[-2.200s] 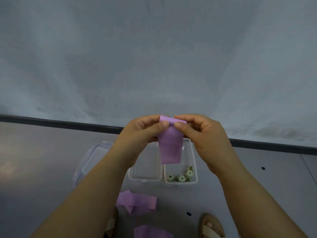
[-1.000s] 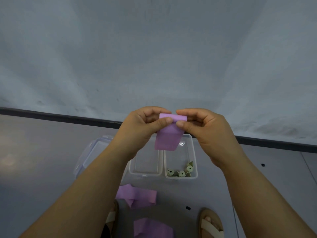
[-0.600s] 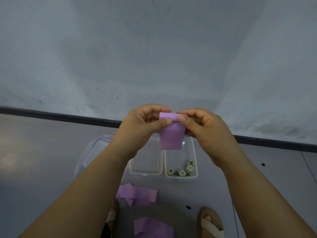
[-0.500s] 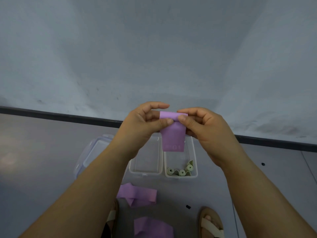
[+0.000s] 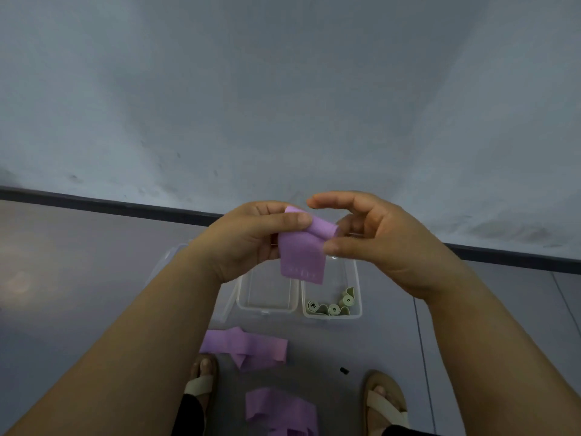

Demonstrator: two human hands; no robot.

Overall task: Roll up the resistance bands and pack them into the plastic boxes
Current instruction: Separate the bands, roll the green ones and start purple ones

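Step in hand: rolling one purple band in mid-air, above the boxes on the floor.

Far left, clear lid point(image 5: 171, 258) on the floor at 9 o'clock of the empty box, partly hidden behind the left forearm. Loose purple bands point(image 5: 248, 346) lie unrolled at 6 o'clock of that box, the lower one between the sandalled feet.

Left hand point(image 5: 248, 237): grip pinching the rolled top of the held band point(image 5: 303, 256), thumb pressed flat over the roll, fingers behind it. A short tail hangs free at 6 o'clock from the roll.

Empty box point(image 5: 267, 306) sits below the hands with nothing in it. At its 3 o'clock, just beside it, the second box point(image 5: 356, 309) holds green rolls point(image 5: 333, 308), some of them loosened.

Right hand point(image 5: 386, 243): grip spread, index finger lifted clear above the roll, thumb tip at the tail's right edge. Cannot tell whether the fingers behind touch the roll's end.

Judgement: roll nearly complete, only the short tail to wind. Next move calls for the right grip to close on the roll's end, turn the tail in tight, then lower the roll into the empty box without letting it spring open. The floor bands remain to do.
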